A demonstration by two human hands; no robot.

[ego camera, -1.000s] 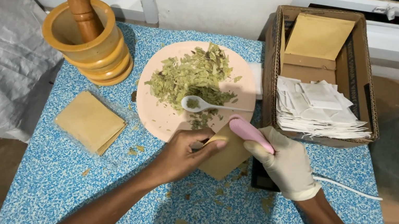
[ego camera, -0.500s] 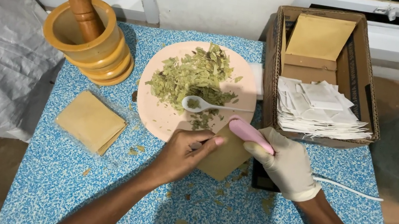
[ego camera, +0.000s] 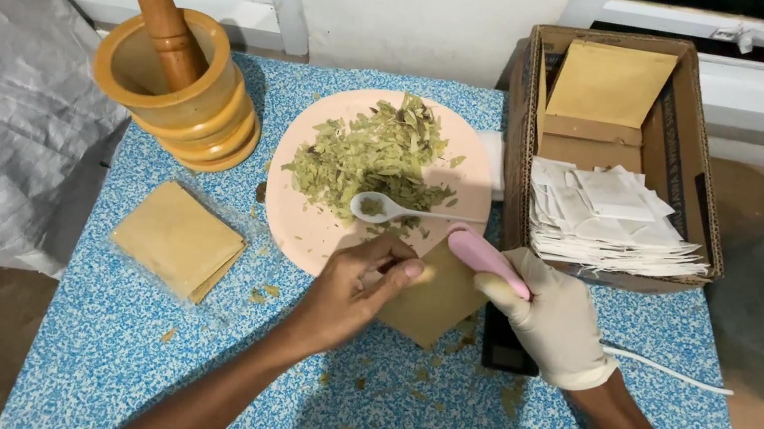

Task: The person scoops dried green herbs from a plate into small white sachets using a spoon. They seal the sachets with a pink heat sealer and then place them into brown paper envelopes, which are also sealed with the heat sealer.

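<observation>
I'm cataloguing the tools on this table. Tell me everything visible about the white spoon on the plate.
The white spoon looks like glossy plastic or ceramic, small, with a round bowl and a thin straight handle. It lies flat on the pink plate, bowl to the left and facing up with a few dried leaf bits in it, at the near edge of the leaf pile. The handle points right. Neither hand touches it.

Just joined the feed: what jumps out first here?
A pink plate heaped with dried green leaves sits mid-table, a white spoon on it. Just below, the bare left hand and gloved right hand hold a brown paper pouch. A wooden mortar stands far left.
</observation>
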